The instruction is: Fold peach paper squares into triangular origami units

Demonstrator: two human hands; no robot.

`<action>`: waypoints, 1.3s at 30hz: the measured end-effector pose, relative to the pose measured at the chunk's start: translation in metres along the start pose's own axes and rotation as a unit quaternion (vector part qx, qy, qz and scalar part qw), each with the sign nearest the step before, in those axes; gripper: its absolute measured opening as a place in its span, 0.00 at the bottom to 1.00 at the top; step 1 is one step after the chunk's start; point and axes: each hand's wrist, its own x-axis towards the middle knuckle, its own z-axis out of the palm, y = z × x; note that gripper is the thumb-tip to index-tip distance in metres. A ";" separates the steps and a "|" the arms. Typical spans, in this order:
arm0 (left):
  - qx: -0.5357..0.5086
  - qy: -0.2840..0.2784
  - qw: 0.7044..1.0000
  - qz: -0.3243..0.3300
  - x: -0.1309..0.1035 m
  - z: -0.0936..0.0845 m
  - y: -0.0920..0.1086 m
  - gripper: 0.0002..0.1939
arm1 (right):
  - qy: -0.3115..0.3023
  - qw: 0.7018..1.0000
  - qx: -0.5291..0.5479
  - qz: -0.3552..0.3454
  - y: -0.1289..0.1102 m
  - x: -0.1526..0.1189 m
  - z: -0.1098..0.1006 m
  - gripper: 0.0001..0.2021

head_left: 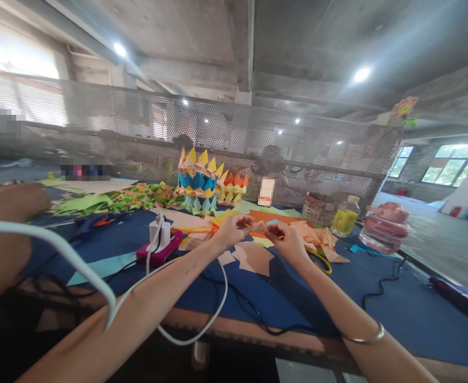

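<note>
A small piece of peach paper (259,227) is held up between my two hands over the table. The fingers of my left hand (234,232) are closed on its left end. From the other side, my right hand (290,240) pinches it between thumb and fingers. Loose peach paper sheets (253,259) lie just below the hands. Beside my right hand are crumpled or folded peach papers (325,240) and a yellow looped handle (320,261), perhaps of scissors. Orange paper (284,217) lies behind. Whether the held piece is folded is too small to tell.
Folded-paper ring stacks (197,183) stand at the back. A magenta power strip (160,250) with a white charger sits left, and a white cable (214,332) loops across my left arm. Right stand a yellow-labelled bottle (344,218) and pink jug (385,229). Another person's arm (10,207) reaches in.
</note>
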 end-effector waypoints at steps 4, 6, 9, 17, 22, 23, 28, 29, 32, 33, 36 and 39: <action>-0.009 -0.039 0.999 0.002 -0.005 0.000 0.009 0.17 | -0.002 1.000 -0.020 0.000 -0.001 -0.001 0.002 0.11; -0.005 -0.061 0.998 0.011 -0.006 0.000 0.011 0.17 | -0.006 1.000 -0.020 -0.006 -0.002 -0.002 0.003 0.11; 0.001 -0.084 0.996 0.024 -0.006 0.001 0.009 0.16 | -0.011 1.000 -0.014 -0.018 -0.002 -0.003 0.004 0.10; -0.061 -0.061 0.996 -0.002 -0.001 0.001 -0.003 0.17 | -0.032 0.999 -0.005 -0.036 -0.001 -0.003 0.006 0.10; -0.057 -0.049 0.997 0.000 -0.001 0.001 -0.004 0.14 | -0.047 0.998 0.027 -0.015 0.002 -0.003 0.007 0.15; -0.054 -0.048 0.997 0.002 -0.001 0.001 -0.004 0.14 | -0.056 0.998 0.032 -0.016 0.002 -0.004 0.007 0.16; -0.042 -0.049 0.998 0.009 0.000 0.001 -0.006 0.17 | -0.077 0.996 0.030 -0.021 -0.003 -0.005 0.006 0.17; -0.043 -0.050 0.998 0.009 0.000 0.002 -0.007 0.17 | -0.080 0.996 0.026 -0.018 -0.004 -0.005 0.006 0.17; -0.051 -0.058 0.997 0.007 0.001 0.002 -0.010 0.19 | -0.080 0.997 0.018 -0.012 -0.005 -0.005 0.005 0.17; -0.052 -0.061 0.997 0.006 0.001 0.002 -0.011 0.19 | -0.079 0.997 0.016 -0.013 -0.005 -0.005 0.005 0.17; -0.053 -0.066 0.996 0.005 0.001 0.002 -0.011 0.19 | -0.071 0.997 0.013 -0.014 -0.003 -0.005 0.005 0.17; -0.053 -0.070 0.996 0.006 0.000 0.001 -0.010 0.20 | -0.067 0.997 0.031 -0.017 -0.001 -0.004 0.006 0.16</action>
